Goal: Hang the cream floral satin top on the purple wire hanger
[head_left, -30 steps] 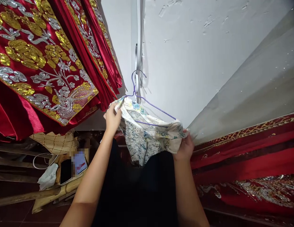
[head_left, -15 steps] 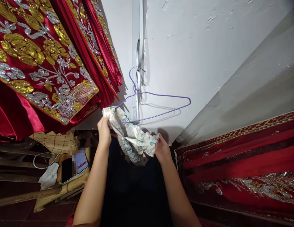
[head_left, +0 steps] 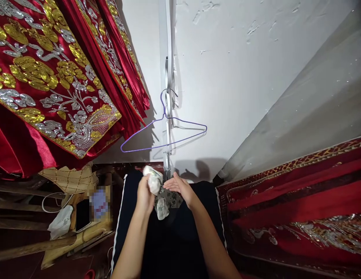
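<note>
Bunched white floral cloth point(head_left: 154, 182), perhaps a small garment, is gripped in my left hand point(head_left: 145, 197), and part of it dangles below the fist. My right hand point(head_left: 183, 190) is just to the right of it, fingers stretched out towards the cloth and apart from it, holding nothing. Above both hands a bare purple wire hanger point(head_left: 145, 148) hangs by its hook from a pale vertical strip point(head_left: 168, 77) on the wall. Below, my dark-clothed lap point(head_left: 168, 240) fills the lower middle of the view.
Red fabric with gold and silver sequin embroidery point(head_left: 69, 89) hangs at upper left. On a wooden stool point(head_left: 90, 232) at lower left lie a phone point(head_left: 83, 215), a crumpled white tissue point(head_left: 61, 221) and a cable. Red embroidered fabric point(head_left: 299, 209) covers the right side.
The floral cloth has come off the hanger and is now bunched lower down in my left hand. My right hand has let go of it. The hanger has swung to the left.
</note>
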`<state>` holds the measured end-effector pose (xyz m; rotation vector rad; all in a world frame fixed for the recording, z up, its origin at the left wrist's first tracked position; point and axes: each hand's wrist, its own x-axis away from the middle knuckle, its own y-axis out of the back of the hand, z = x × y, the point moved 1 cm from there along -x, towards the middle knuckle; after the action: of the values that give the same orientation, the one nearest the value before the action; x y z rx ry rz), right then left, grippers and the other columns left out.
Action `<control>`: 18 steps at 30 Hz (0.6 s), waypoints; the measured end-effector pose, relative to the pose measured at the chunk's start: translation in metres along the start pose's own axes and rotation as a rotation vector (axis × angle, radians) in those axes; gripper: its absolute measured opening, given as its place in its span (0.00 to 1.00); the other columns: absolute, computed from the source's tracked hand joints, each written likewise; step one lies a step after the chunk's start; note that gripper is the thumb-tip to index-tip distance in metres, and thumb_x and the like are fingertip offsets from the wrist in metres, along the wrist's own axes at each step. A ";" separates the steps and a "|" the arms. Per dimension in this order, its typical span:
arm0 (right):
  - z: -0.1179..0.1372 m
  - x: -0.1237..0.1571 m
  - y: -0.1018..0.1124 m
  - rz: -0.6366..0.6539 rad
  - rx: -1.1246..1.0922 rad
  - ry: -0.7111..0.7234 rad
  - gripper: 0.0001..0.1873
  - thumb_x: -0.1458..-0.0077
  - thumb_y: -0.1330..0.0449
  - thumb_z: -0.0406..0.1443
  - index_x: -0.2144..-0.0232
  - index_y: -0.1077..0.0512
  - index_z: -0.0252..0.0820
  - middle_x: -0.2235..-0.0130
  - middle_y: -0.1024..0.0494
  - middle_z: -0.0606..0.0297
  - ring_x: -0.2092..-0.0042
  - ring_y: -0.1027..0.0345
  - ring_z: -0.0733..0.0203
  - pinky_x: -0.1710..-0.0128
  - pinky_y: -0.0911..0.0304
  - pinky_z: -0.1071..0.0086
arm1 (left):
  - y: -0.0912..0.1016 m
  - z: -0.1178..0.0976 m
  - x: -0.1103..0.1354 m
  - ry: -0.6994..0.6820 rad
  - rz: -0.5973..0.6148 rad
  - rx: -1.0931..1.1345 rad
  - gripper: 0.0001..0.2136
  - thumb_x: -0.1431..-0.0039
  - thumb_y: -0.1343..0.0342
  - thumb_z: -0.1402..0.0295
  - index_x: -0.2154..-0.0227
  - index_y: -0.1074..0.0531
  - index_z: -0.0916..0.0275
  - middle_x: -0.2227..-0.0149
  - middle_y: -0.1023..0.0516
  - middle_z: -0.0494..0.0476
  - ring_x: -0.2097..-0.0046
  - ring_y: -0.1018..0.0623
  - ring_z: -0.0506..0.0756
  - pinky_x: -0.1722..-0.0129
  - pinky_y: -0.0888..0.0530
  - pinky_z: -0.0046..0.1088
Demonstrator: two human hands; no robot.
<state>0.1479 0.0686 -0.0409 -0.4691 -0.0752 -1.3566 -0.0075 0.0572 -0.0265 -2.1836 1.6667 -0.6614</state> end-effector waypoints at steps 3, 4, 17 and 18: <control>0.019 0.010 -0.008 0.112 -0.199 -0.085 0.32 0.48 0.40 0.64 0.75 0.23 0.40 0.72 0.21 0.60 0.68 0.26 0.58 0.62 0.32 0.65 | -0.033 -0.001 0.038 -0.006 0.326 -0.332 0.08 0.41 0.43 0.63 0.73 0.29 0.61 0.72 0.27 0.51 0.69 0.28 0.52 0.66 0.30 0.28; 0.026 0.014 -0.008 0.150 -0.273 -0.099 0.30 0.47 0.39 0.62 0.75 0.23 0.41 0.73 0.22 0.61 0.69 0.27 0.59 0.64 0.32 0.65 | -0.041 -0.005 0.050 -0.028 0.462 -0.456 0.10 0.38 0.45 0.63 0.73 0.30 0.60 0.72 0.29 0.51 0.68 0.29 0.53 0.66 0.31 0.28; 0.040 0.027 -0.004 0.442 -0.113 -0.079 0.15 0.55 0.30 0.34 0.62 0.23 0.39 0.67 0.21 0.63 0.61 0.27 0.58 0.58 0.34 0.68 | -0.041 -0.079 0.048 -0.205 0.914 -0.970 0.12 0.30 0.51 0.61 0.60 0.24 0.60 0.61 0.20 0.56 0.59 0.24 0.56 0.55 0.30 0.30; 0.044 0.028 -0.004 0.479 -0.047 -0.065 0.14 0.55 0.31 0.34 0.63 0.23 0.38 0.67 0.22 0.64 0.62 0.28 0.59 0.58 0.34 0.67 | -0.039 -0.083 0.041 -0.274 0.808 -0.941 0.14 0.29 0.52 0.60 0.57 0.24 0.60 0.59 0.20 0.57 0.56 0.23 0.56 0.53 0.30 0.31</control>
<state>0.1596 0.0584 0.0094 -0.5310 0.0164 -0.8747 -0.0111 0.0313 0.0703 -1.5982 2.7153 0.7355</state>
